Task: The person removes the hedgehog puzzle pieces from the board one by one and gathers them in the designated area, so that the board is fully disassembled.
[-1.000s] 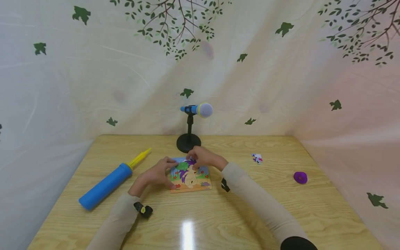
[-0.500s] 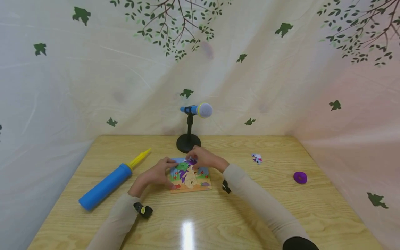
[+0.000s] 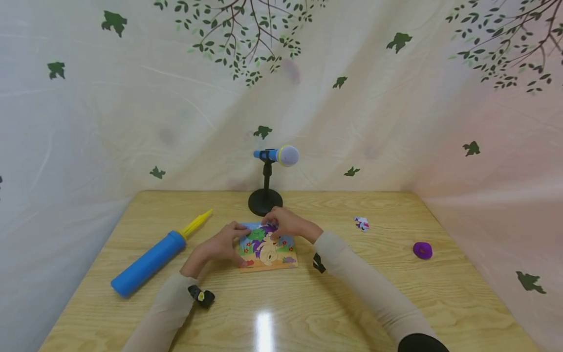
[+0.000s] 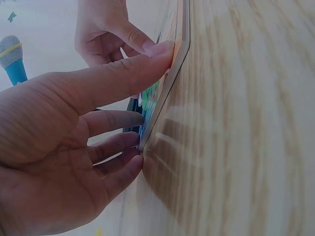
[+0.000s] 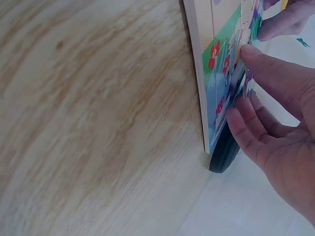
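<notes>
A flat jigsaw puzzle board (image 3: 268, 267), printed with a cream and purple cartoon animal, red flowers and a green bush, lies on the table between the hands. My left hand (image 3: 220, 243) holds its left side, thumb on the near corner and fingertips along the far-left edge. Over the board's far half, my right hand (image 3: 288, 222) pinches a thin puzzle piece (image 5: 247, 84) between thumb and fingers, close above the picture. The fingers hide much of that piece. A small white and purple piece (image 3: 362, 224) lies apart on the table to the right.
Just behind the board, a toy microphone (image 3: 288, 155) sits on a black stand (image 3: 265, 202). A blue hand pump (image 3: 149, 264) with a yellow nozzle lies at the left. Towards the right edge is a purple ring-shaped object (image 3: 423, 250). White printed cloth (image 3: 211, 122) hangs behind the table.
</notes>
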`<state>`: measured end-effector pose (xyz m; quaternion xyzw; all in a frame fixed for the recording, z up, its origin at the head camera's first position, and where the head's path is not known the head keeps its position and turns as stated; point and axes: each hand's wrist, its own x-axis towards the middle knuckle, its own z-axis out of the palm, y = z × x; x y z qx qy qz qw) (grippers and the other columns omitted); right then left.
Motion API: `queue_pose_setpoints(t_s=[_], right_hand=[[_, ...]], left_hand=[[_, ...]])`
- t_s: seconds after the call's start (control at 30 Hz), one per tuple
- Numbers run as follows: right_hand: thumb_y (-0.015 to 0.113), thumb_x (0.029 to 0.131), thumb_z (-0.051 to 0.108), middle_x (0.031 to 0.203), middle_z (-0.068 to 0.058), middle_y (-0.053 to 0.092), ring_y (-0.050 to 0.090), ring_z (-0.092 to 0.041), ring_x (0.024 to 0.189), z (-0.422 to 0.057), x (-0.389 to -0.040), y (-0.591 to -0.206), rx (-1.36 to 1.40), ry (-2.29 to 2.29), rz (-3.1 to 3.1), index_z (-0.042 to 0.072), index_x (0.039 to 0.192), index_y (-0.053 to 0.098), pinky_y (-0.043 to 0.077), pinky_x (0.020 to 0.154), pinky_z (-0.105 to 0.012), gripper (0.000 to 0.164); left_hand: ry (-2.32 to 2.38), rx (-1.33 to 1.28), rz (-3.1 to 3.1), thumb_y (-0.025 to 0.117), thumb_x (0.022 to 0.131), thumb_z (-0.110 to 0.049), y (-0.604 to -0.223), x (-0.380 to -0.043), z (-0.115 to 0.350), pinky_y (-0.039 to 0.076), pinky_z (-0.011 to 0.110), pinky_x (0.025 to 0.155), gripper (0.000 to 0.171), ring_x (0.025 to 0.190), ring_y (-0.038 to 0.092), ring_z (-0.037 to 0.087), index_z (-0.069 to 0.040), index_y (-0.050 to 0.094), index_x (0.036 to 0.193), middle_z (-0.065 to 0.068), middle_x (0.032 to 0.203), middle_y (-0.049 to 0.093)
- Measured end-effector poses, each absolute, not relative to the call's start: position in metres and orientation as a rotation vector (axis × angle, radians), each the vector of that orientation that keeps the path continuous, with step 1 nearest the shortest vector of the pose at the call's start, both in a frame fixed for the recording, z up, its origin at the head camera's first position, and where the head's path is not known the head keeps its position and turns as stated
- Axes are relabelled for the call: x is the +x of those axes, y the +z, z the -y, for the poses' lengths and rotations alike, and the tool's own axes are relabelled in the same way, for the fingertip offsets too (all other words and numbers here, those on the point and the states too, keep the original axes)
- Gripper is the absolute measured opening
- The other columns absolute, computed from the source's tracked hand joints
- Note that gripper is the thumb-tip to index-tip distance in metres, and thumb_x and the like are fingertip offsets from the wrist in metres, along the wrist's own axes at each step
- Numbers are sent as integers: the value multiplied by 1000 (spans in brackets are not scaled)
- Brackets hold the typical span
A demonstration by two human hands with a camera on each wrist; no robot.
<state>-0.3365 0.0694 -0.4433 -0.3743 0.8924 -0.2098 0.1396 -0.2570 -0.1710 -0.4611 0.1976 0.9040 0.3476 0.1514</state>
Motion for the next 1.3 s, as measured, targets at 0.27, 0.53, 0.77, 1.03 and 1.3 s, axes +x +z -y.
queue_pose_setpoints(t_s=[0.27, 0.53, 0.77, 1.03, 1.3], right_hand=[[82, 84, 5, 111, -10, 63, 57, -22, 102, -68, -332, -440, -1065, -625, -2576, 5, 121, 72, 52, 92, -36, 38], [82, 84, 7, 112, -10, 64, 58, -21, 102, -73, -334, -444, -1116, -644, -2597, 3, 124, 70, 53, 92, -34, 42], [78, 87, 5, 117, -12, 68, 62, -26, 108, -94, -339, -442, -1083, -705, -2621, 2, 126, 69, 55, 96, -39, 41], [78, 87, 5, 118, -18, 70, 65, -34, 108, -143, -341, -436, -1033, -765, -2675, -3, 123, 69, 55, 97, -49, 38], [75, 91, 7, 120, -22, 68, 64, -38, 109, -202, -342, -434, -944, -781, -2720, -6, 124, 66, 54, 96, -55, 37]], left_hand=[[991, 572, -2592, 92, 75, -24, -459, -256, 171, 36, 65, 115, 90, 140, 36, 45, -4, 48, 151, 22, 148, 39], [1004, 581, -2590, 92, 75, -23, -460, -256, 171, 35, 65, 116, 90, 140, 35, 45, -3, 48, 151, 23, 148, 39], [1009, 575, -2592, 93, 74, -22, -463, -257, 171, 34, 65, 116, 91, 140, 35, 45, -4, 48, 151, 22, 148, 39], [995, 543, -2593, 92, 75, -23, -463, -256, 169, 35, 63, 117, 90, 141, 35, 43, -6, 48, 152, 20, 149, 39], [979, 566, -2612, 92, 75, -24, -462, -255, 170, 36, 65, 115, 89, 139, 36, 44, -5, 49, 151, 21, 149, 40]])
